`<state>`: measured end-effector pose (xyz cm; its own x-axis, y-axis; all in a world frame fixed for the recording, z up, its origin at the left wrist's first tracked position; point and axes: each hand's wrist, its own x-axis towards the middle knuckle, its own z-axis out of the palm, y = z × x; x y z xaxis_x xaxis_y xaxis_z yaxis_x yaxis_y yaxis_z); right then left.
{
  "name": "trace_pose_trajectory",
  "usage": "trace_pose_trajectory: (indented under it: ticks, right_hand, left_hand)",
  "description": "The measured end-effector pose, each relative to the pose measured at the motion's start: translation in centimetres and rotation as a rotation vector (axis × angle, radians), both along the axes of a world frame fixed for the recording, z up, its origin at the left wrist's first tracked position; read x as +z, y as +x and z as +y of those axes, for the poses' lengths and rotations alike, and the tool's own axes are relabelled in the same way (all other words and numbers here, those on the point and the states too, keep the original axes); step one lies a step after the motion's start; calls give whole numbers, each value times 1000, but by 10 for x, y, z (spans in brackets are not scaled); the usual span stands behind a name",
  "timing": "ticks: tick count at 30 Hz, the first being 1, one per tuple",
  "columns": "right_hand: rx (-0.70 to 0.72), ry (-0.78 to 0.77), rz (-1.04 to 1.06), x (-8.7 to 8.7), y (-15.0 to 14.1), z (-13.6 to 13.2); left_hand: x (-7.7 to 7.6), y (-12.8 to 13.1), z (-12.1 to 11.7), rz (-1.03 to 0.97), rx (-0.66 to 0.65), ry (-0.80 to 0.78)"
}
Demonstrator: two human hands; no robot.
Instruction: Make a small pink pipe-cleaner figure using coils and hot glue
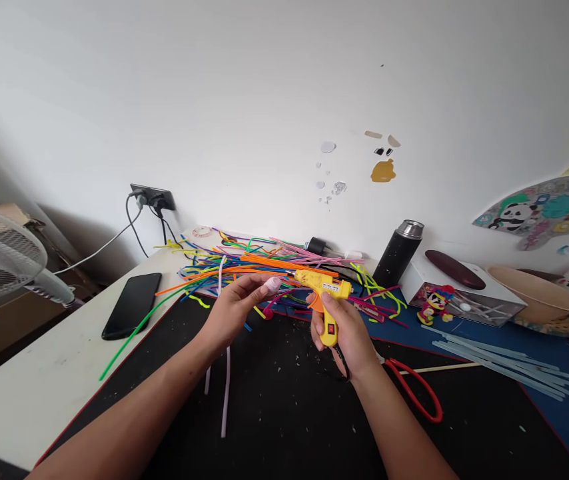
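My right hand (347,330) is wrapped round the handle of a yellow hot glue gun (322,281), with fingers at its orange trigger. The nozzle points left, toward my left hand (237,303). Between thumb and fingertips that hand pinches a small pale pink coil (273,285), which looks like a rolled pipe cleaner. A small gap lies between nozzle and coil. Pale lilac pipe cleaners (226,390) lie on the black mat beneath my left hand. Behind both hands spreads a heap of coloured pipe cleaners (259,259).
Red-handled scissors (417,393) and a thin wooden stick (444,368) lie right of my right hand, near several glue sticks (507,363). A black thermos (398,253) stands behind. At left are a phone (132,305), a power strip (152,197) and a fan (2,250).
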<state>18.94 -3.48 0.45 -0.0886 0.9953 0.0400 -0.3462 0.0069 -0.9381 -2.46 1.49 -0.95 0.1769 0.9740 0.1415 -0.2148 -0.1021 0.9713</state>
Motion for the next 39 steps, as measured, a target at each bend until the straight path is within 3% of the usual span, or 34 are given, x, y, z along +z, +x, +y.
trace_pose_trajectory:
  ticks: [8, 17, 39]
  right_hand:
    - [0, 10, -185, -6, -7, -7]
    - [8, -1, -326, 2, -13, -17]
    - [-20, -21, -399, 4, -15, -19]
  left_hand:
    - [0, -5, 4, 53, 58, 87]
    - [5, -4, 3, 120, 67, 180]
    - [3, -8, 3, 177, 72, 196]
